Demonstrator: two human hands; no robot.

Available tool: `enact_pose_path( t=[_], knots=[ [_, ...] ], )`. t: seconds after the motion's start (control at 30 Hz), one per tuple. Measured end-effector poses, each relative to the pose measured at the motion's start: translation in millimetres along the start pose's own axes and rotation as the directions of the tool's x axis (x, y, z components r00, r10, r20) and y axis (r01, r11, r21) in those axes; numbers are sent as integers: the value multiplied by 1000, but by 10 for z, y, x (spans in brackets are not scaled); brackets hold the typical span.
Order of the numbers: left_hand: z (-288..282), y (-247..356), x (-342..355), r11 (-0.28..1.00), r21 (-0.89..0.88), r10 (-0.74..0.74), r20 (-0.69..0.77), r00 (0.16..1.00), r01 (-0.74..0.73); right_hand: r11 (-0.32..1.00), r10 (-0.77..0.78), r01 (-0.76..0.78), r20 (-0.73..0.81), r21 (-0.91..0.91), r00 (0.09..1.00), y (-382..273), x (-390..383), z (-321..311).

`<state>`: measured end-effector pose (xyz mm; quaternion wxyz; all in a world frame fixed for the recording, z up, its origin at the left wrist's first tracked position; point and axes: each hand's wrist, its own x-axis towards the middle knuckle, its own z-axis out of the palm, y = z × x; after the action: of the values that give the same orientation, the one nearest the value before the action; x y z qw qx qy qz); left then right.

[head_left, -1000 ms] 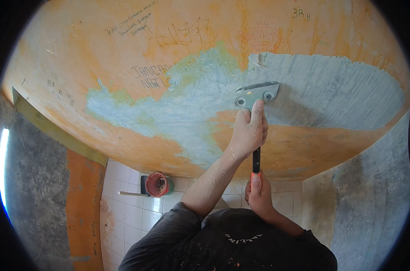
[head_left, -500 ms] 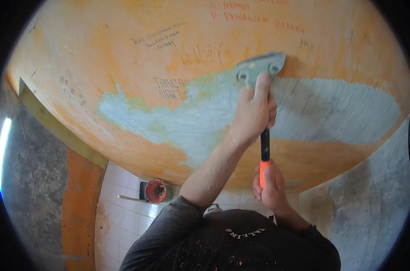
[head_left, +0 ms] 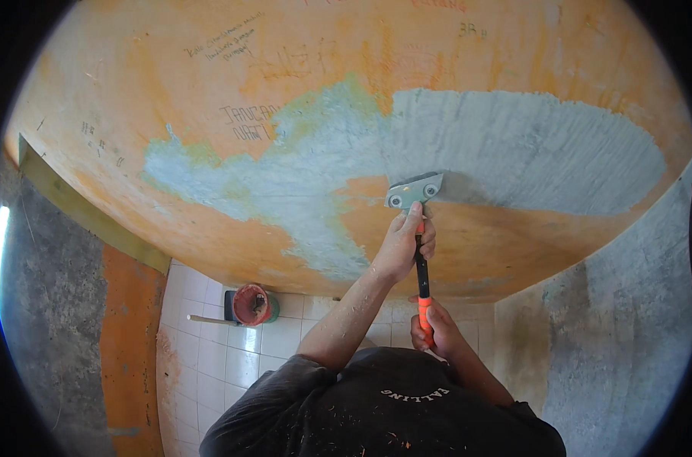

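Both my hands are closed round one long-handled scraper, whose wide grey-green head (head_left: pixel 413 192) lies against the wall. My left hand (head_left: pixel 405 238) wraps the upper shaft close below the head, thumb laid along it. Lower down, my right hand (head_left: pixel 440 330) grips the orange end of the black handle (head_left: pixel 424 276). The orange painted wall (head_left: pixel 468 244) carries a large bare grey-blue patch (head_left: pixel 514 152) with ragged edges at the left. The scraper's head sits near the lower edge of this patch, beside a leftover tongue of orange paint. Pale flecks dot my left forearm.
A red and green bucket (head_left: pixel 268 306) stands on the white tiled floor (head_left: pixel 243 364) at the wall's foot, beside a dark tool with a pale stick (head_left: pixel 211 320). Grey bare walls (head_left: pixel 613 335) rise at right and left. Handwriting marks the upper orange wall.
The scraper has slid down the wall, both hands moving toward me with it. More bare grey wall now shows above its head, where orange and greenish paint was. The view has shifted slightly.
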<state>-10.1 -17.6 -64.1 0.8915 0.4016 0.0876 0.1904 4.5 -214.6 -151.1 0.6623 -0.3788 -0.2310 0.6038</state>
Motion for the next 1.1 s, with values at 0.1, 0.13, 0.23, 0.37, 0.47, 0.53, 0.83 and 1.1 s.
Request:
enact_pose_path(
  t=[0.1,0.13,0.23,0.37,0.47,0.53,0.83,1.1],
  knots=[
    [6,-122,-14,999,-41,-14,-27,1000,13,997,55,-53,-35,57,998,58,-60,-162],
    [17,-144,-8,1000,-23,-4,-44,999,3,997,56,-53,-39,59,998,72,-46,-191],
    [-57,-202,30,1000,24,2,-49,999,-1,991,73,-66,-48,120,996,154,24,-232],
    [-345,-406,82,996,66,-67,-26,997,68,999,23,-19,-127,31,992,495,165,-314],
    [-462,-450,72,995,84,-54,-18,998,55,1000,8,-7,-159,9,987,599,263,-292],
    [-452,-409,69,992,108,-59,-17,998,60,1000,11,-11,-170,5,985,619,264,-253],
    [-469,-330,109,973,225,-52,3,999,50,999,-40,36,-242,-23,970,717,425,-226],
    [-494,-392,172,974,226,-21,31,999,13,997,-26,8,-262,-73,965,676,430,-389]
  ],
)
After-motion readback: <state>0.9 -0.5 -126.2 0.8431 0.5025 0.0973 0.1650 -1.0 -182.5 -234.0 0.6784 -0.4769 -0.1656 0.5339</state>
